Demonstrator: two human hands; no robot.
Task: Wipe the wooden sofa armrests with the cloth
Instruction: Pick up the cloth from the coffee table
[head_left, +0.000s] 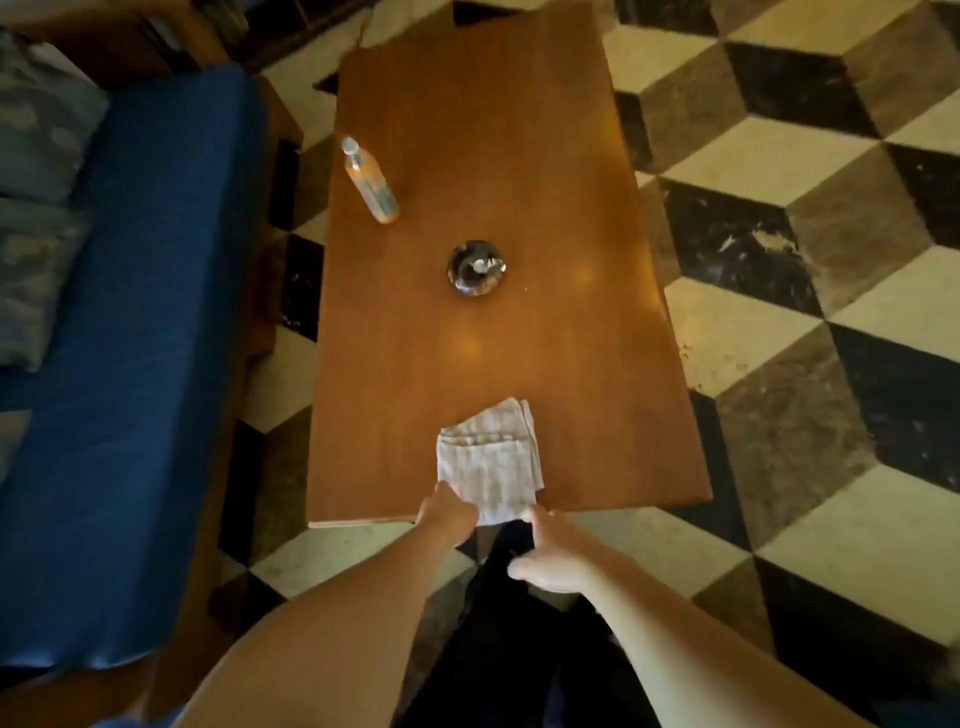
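The folded checked cloth (491, 460) at the wooden worktop's (519, 156) 6 o'clock edge, light and limp (likely to unfold), is pinched by the left hand (448, 515); the right hand (545, 556) touches its corner, grip unclear.

On the surface (571, 364) the cloth (488, 457) lies at the near edge, the ashtray (476, 267) mid-way, the bottle (370, 181) beyond it, leftward. The sofa (130, 364) stands left.

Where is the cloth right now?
In the head view, the folded cloth lies at the near end of the wooden table, nearer than the dark ashtray, with both hands at its near edge.
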